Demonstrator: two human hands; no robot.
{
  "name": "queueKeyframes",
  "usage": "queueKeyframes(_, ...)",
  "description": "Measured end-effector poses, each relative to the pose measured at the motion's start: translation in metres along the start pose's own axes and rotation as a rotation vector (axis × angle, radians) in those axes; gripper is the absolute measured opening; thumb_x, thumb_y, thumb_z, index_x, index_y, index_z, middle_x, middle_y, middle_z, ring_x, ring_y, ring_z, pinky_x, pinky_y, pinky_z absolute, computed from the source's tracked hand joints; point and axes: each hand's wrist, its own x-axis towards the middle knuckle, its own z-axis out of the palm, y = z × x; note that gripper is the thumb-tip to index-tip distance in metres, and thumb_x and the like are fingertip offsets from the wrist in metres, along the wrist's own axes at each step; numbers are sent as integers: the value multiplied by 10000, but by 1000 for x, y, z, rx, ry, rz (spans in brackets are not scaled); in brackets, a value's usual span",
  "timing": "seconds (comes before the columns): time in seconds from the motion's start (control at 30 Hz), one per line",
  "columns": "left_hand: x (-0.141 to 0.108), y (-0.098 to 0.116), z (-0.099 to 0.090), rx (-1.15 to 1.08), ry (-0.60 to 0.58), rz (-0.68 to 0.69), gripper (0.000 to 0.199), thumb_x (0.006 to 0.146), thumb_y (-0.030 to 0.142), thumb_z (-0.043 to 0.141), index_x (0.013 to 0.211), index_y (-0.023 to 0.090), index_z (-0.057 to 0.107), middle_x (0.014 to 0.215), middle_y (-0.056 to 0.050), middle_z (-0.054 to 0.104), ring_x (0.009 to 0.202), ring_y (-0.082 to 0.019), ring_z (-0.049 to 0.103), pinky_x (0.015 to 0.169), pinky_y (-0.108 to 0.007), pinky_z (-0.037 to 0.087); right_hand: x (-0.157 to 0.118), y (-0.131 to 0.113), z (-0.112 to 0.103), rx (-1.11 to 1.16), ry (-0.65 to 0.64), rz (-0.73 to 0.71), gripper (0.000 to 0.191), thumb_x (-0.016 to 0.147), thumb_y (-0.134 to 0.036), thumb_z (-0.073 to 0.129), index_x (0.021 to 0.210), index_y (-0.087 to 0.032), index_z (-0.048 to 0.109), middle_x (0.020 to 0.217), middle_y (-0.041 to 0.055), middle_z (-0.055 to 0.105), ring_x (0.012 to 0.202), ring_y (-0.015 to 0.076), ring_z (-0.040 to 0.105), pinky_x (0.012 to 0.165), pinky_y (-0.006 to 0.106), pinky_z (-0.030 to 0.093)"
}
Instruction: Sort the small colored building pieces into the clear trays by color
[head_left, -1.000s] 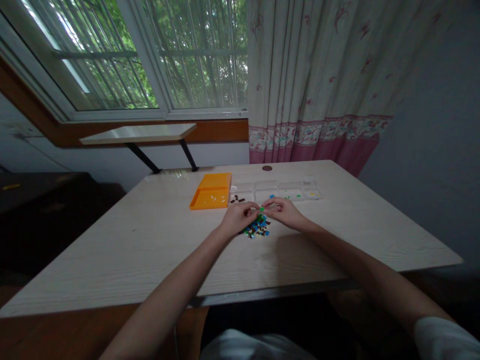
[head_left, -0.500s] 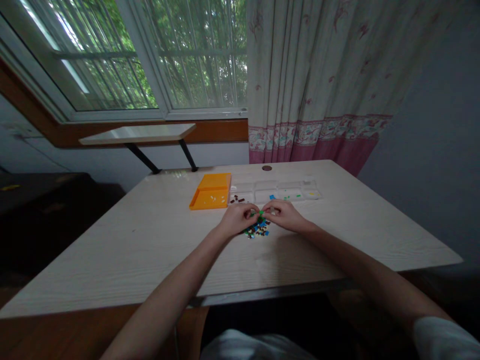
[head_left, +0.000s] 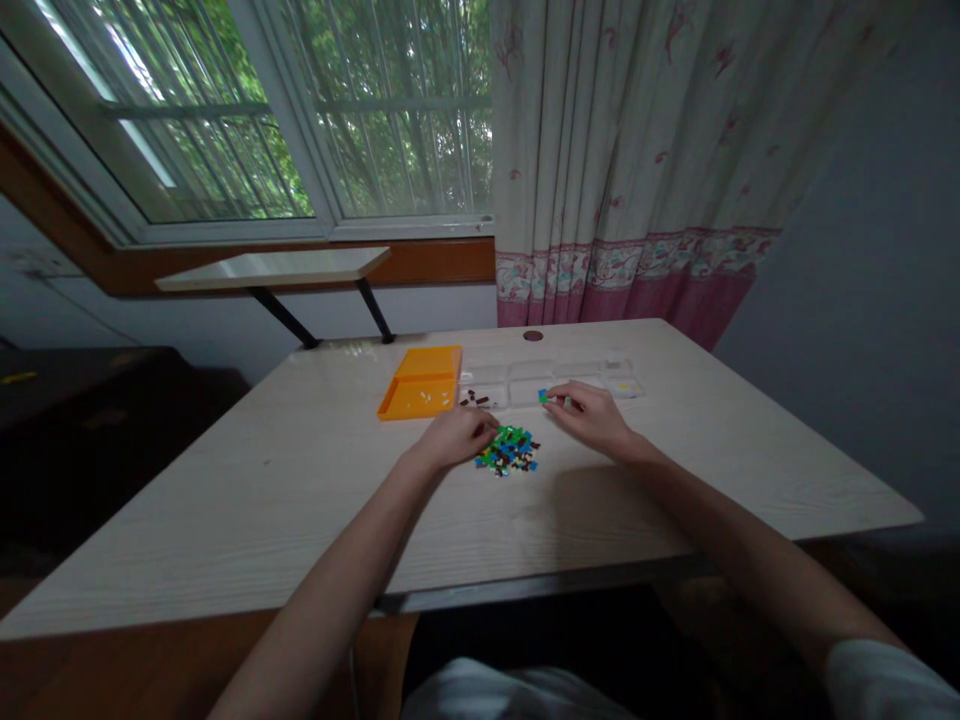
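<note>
A heap of small building bricks [head_left: 508, 450] in green, blue, brown and pale yellow lies on the table. At its left edge is my left hand [head_left: 456, 437], with curled fingers whose tips are partly hidden; whether they hold a piece is unclear. My right hand [head_left: 591, 412] pinches a small green brick [head_left: 543, 400] between thumb and fingers. It is over the front edge of a clear compartment tray [head_left: 529, 404], beside a blue piece [head_left: 542, 392] in one section. Brown pieces [head_left: 474, 399] sit in the tray's left section, and a yellow piece [head_left: 624, 387] in the right one.
An open orange case [head_left: 429, 362] with several white pieces stands left of the tray. The pale wooden table [head_left: 300, 520] has a round dark cable hole [head_left: 533, 336] at the back. A small raised shelf [head_left: 277, 266] stands at the back left, below the window.
My hands have separated from above the heap. The right one has moved right and away from me to the tray with a green brick; the left has shifted left, uncovering the heap.
</note>
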Motion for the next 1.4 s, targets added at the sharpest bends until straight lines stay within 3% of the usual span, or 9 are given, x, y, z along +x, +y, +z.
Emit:
queueKeyframes(0.3, 2, 1, 2, -18, -5, 42, 235, 804, 284, 467, 902, 191, 659, 812, -46, 666, 702, -148, 588, 606, -218, 400, 0, 0, 2, -15, -14, -27, 208, 812, -328, 525, 881, -174, 647, 709, 19, 629, 549, 89, 505, 567, 199, 389)
queueKeyframes(0.5, 1, 2, 0, 0, -16, 49, 234, 791, 245, 464, 909, 187, 658, 820, -47, 663, 713, -150, 587, 621, -223, 414, 5, 15, -14, -147, 31, 0, 231, 818, -334, 502, 882, -170, 652, 714, 33, 631, 573, 107, 518, 591, 214, 388)
queueKeyframes(0.6, 1, 0, 1, 14, -21, 45, 247, 781, 220, 463, 935, 191, 654, 859, -46, 664, 759, -156, 591, 663, -233, 431, 8, 32, -27, -223, 37, 85, 256, 811, -345, 498, 902, -160, 651, 708, 39, 627, 580, 117, 519, 599, 226, 380)
queueKeyframes(0.7, 2, -2, 2, 14, -17, 61, 255, 779, 202, 458, 946, 185, 651, 895, -49, 660, 821, -161, 588, 733, -245, 439, 8, 50, -34, -291, -60, 219, 246, 792, -352, 506, 895, -187, 657, 669, 22, 615, 582, 128, 519, 577, 232, 357)
queueKeyframes(0.9, 4, -3, 2, -6, -2, 108, 232, 759, 161, 465, 893, 179, 654, 905, -47, 645, 874, -158, 571, 797, -246, 429, 2, 69, -29, -431, -140, 439, 240, 770, -358, 511, 907, -235, 666, 620, 10, 599, 560, 138, 505, 525, 238, 301)
queueKeyframes(1.0, 3, -2, 3, -25, 17, 68, 234, 740, 158, 476, 888, 180, 656, 883, -46, 647, 846, -160, 573, 767, -248, 431, 1, 65, -25, -426, -119, 430, 268, 779, -350, 503, 964, -231, 655, 614, 12, 601, 554, 137, 508, 525, 238, 303)
queueKeyframes(1.13, 4, 0, 4, -166, 89, -63, 238, 738, 192, 478, 885, 175, 663, 786, -38, 641, 681, -135, 560, 611, -220, 415, 2, 45, -17, -319, -138, 324, 247, 805, -330, 476, 929, -223, 660, 594, 5, 601, 522, 126, 505, 505, 228, 305)
queueKeyframes(1.3, 12, 4, 16, -636, 220, -145, 234, 737, 270, 529, 840, 109, 663, 620, -17, 580, 506, -82, 455, 469, -188, 325, 0, 9, 3, -142, -235, 157, 226, 822, -305, 473, 917, -212, 656, 637, 5, 637, 559, 118, 548, 537, 212, 348)
queueKeyframes(1.4, 16, 10, 24, -974, 217, -227, 289, 705, 320, 584, 854, 78, 642, 496, 26, 488, 404, -42, 346, 405, -169, 241, -3, -10, 16, -85, -272, 80, 211, 828, -294, 477, 925, -218, 648, 736, 8, 674, 588, 112, 573, 566, 207, 372)
